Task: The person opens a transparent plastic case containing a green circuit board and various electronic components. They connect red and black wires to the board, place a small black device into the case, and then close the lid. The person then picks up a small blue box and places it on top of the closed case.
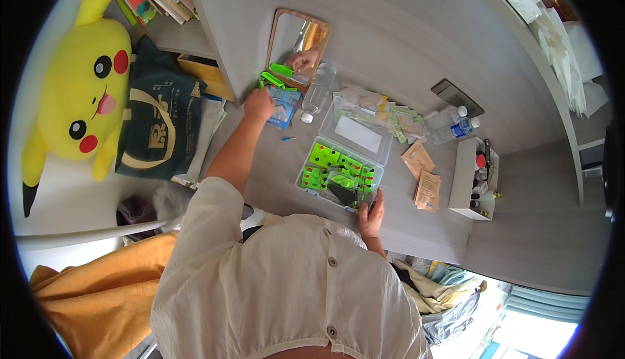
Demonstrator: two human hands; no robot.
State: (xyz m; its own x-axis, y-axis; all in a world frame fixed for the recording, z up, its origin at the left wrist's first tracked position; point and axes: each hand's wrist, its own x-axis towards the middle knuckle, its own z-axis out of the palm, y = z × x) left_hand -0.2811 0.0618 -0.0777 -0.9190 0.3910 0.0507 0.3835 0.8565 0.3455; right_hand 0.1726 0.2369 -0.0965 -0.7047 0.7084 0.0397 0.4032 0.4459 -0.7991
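My left hand point(259, 103): at green pieces point(272, 79), upper left of centre
My right hand point(372, 217): touching clear box point(323, 197), mid-frame
Grips: whether closed, I cannot tell
Lettering point(157, 139): pale, dark bag point(182, 111), left
Room: desk point(398, 196) right of box

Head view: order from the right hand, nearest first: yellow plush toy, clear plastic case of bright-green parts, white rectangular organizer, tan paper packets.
1. Clear plastic case: at the right hand.
2. Tan paper packets: to the right.
3. White rectangular organizer: farther right.
4. Yellow plush toy: far left.
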